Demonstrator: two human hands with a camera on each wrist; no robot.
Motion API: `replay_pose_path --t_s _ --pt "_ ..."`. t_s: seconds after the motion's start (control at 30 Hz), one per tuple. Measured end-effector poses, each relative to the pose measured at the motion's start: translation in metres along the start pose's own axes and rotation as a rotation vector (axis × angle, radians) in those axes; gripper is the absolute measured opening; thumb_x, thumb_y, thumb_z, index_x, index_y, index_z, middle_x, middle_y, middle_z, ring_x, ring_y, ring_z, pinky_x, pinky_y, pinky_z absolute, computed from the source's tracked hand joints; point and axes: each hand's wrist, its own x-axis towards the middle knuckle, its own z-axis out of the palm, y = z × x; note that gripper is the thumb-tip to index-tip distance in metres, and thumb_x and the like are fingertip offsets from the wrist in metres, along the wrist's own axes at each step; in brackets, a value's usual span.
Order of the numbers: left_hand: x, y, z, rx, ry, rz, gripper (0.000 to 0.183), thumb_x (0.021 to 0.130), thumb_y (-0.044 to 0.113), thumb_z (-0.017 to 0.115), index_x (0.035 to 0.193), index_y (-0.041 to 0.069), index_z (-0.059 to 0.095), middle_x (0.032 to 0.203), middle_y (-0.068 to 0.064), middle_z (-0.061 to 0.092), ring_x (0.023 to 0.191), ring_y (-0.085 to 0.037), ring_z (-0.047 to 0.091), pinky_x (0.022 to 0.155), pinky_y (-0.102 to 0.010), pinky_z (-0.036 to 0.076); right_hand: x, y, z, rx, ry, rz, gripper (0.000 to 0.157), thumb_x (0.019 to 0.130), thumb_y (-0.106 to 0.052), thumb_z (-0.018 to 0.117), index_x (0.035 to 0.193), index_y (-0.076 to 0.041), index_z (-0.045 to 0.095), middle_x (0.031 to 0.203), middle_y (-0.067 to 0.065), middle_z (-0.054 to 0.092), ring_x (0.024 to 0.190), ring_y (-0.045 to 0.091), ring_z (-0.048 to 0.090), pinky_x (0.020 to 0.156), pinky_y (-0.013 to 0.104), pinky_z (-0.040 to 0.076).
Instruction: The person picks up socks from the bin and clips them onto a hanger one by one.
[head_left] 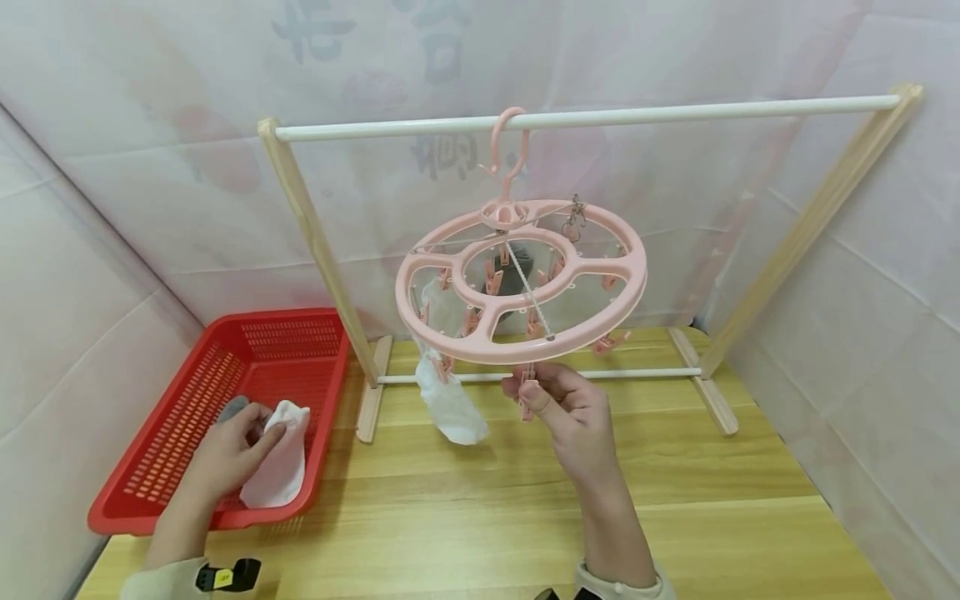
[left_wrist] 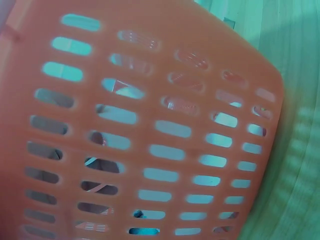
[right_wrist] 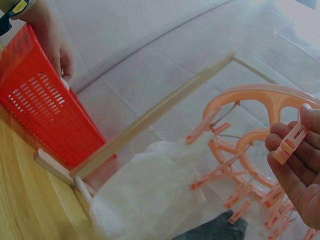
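Note:
My left hand (head_left: 228,450) reaches into the red basket (head_left: 330,433) and pinches a white sock (head_left: 281,475) between thumb and fingers. A grey cloth piece (head_left: 234,407) lies beside that hand. My right hand (head_left: 573,412) pinches a pink clothespin (head_left: 528,396) that hangs from the front rim of the round pink drying hanger (head_left: 517,348). In the right wrist view, the clothespin (right_wrist: 291,143) lies between thumb and fingers, with no cloth in it. A white cloth piece (head_left: 450,404) and a grey one (head_left: 513,271) hang from other pegs. The left wrist view shows mainly the basket's slotted wall (left_wrist: 145,160).
The hanger hooks over the white top bar (head_left: 390,127) of a wooden-sided rack (head_left: 318,242). The rack's lower bar (head_left: 630,373) runs just above the wooden table (head_left: 480,517). Pale printed fabric (head_left: 675,50) encloses the back and sides.

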Motion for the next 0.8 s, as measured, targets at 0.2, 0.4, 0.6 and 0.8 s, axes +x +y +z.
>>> replay_pose_path --t_s 0.2,0.4,0.6,0.8 --pt "0.000 0.001 -0.002 0.019 0.092 0.012 0.016 0.099 0.026 0.064 0.102 0.011 0.063 0.083 -0.002 0.061 0.073 -0.013 0.055 0.057 -0.024 0.046 0.000 0.001 0.001 0.010 -0.002 -0.009 0.023 0.099 -0.001 0.057 0.109 0.020 0.060 0.096 0.003 0.076 0.077 0.009 0.068 0.069 0.022 0.055" --pt "-0.004 0.017 -0.008 0.037 0.282 0.075 0.013 0.094 0.019 0.070 0.105 0.011 0.069 0.074 0.001 0.063 0.062 -0.003 0.047 0.053 -0.019 0.041 -0.001 0.001 0.001 0.010 0.013 -0.012 0.022 0.099 0.000 0.056 0.108 0.020 0.060 0.095 0.005 0.076 0.077 0.009 0.068 0.070 0.024 0.056" --pt "0.000 0.046 -0.011 -0.112 0.474 0.210 0.012 0.089 0.002 0.068 0.101 0.003 0.067 0.076 -0.001 0.059 0.068 0.001 0.051 0.059 -0.006 0.040 0.000 0.002 0.002 0.036 0.022 -0.035 0.025 0.100 0.000 0.055 0.107 0.023 0.058 0.094 0.006 0.076 0.082 0.011 0.071 0.079 0.029 0.058" --pt "0.006 0.076 -0.011 -0.319 0.570 0.339 0.025 0.091 -0.009 0.057 0.115 -0.009 0.057 0.090 -0.010 0.063 0.072 0.006 0.053 0.059 -0.008 0.041 0.001 0.001 0.003 0.051 0.044 -0.041 0.026 0.100 0.000 0.055 0.107 0.025 0.057 0.093 0.004 0.076 0.081 0.011 0.072 0.081 0.030 0.058"
